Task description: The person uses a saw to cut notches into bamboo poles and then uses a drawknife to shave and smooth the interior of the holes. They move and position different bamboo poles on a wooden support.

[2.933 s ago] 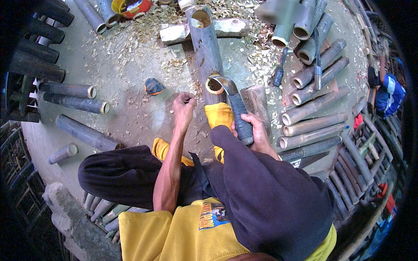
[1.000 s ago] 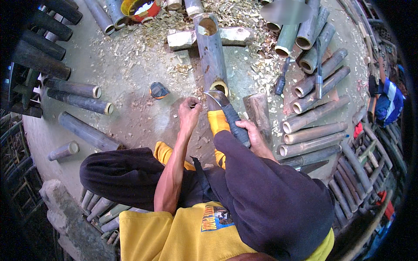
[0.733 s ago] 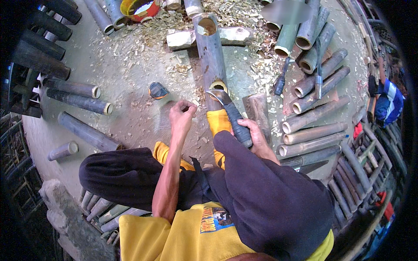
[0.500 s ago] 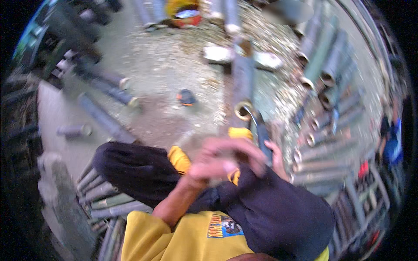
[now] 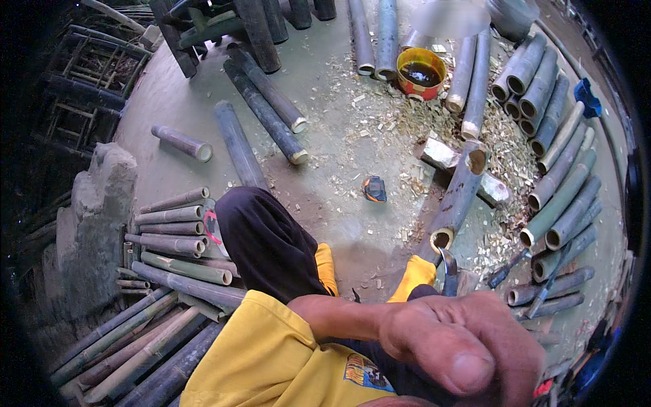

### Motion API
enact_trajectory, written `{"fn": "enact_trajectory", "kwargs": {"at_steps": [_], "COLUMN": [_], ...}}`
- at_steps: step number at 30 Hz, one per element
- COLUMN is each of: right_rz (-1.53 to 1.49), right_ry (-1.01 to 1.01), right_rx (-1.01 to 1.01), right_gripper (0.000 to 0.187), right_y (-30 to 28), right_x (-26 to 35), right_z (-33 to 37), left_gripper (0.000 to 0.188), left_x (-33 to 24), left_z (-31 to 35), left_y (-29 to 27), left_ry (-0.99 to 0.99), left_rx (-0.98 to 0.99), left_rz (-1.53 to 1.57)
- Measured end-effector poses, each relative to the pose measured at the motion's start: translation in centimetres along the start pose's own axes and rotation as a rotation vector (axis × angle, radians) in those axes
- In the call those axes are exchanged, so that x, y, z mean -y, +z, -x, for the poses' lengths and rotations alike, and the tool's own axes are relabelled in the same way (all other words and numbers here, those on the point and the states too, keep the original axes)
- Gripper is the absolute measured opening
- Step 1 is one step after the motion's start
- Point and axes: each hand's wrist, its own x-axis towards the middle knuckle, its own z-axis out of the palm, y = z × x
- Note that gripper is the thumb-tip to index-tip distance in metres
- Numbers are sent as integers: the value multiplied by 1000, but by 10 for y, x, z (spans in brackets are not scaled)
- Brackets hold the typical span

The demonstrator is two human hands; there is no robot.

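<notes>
My left hand (image 5: 468, 332) is raised close to the view at the lower right, thumb forward and fingers curled under; whatever it might hold is hidden. My right hand cannot be seen. Just beyond the left hand, a curved metal tool with a dark body (image 5: 449, 273) leans at the near open end of a thick bamboo pole (image 5: 458, 197); its lower part is hidden. That pole slants away from me, resting across a white block (image 5: 494, 190), with an opening cut in its far end. My feet in yellow socks (image 5: 415, 275) flank its near end.
A black-and-orange tape measure (image 5: 374, 189) lies on the floor. Beyond are a yellow-and-red tub of dark liquid (image 5: 420, 73) and scattered wood chips (image 5: 380, 102). Bamboo lengths line the right (image 5: 536, 88) and pile up at left (image 5: 183, 261). Dark-handled tools (image 5: 508, 268) lie at right.
My left hand has risen from over my lap toward the view. My right hand, earlier beside the dark tool, has dropped out of sight. The view has swung left, so the floor things sit further right.
</notes>
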Motion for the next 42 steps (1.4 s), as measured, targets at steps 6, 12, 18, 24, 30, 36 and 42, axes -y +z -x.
{"fn": "enact_trajectory", "kwargs": {"at_steps": [6,12,18,24,30,36,42], "right_rz": [-66,-137,-215,-93,570,1121,1794], "right_ry": [36,-56,-154,-209,-940,-1257,-1551], "right_rx": [-6,26,-65,93,-96,117,219], "right_gripper": [30,28,28,37,49,51,35], "right_y": [-25,5,33,34,52,192,325], "right_x": [-8,18,30,43,123,230,292], "right_z": [-13,7,22,12,-61,-118,-202], "left_gripper": [47,46,43,40,22,22,22], "left_x": [-9,-3,4,1,-5,-42,-52], "left_z": [-9,-3,-2,4,15,76,147], "left_y": [20,22,1,-40,-105,-182,-200], "left_ry": [-262,-264,-415,-671,-552,-418,-600], "left_rx": [-281,-324,-225,15,-390,-1031,-1205], "left_rz": [235,313,226,-257,-952,-1334,-1500]}}
